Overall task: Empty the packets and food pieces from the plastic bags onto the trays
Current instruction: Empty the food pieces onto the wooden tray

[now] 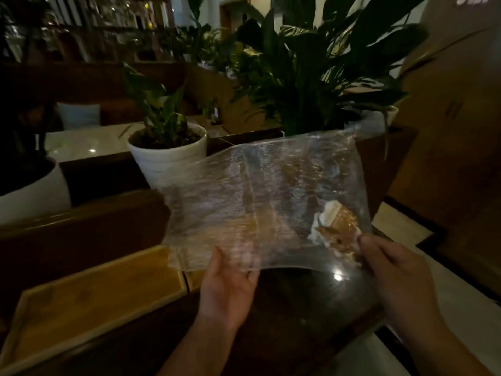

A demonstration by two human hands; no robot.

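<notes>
Plastic bag (260, 202), clear, crinkled, food piece (339, 229) inside

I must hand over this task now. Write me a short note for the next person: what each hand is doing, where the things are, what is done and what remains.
Left hand: grips the near edge of the clear plastic bag, held up over the dark table.
Right hand: pinches the bag's near right corner.
Food piece: brown and white, inside the bag by the right hand.
Wooden tray: on the left, nothing on its visible part.
Done: nothing visible.
Left: tip the piece onto the tray.
</notes>
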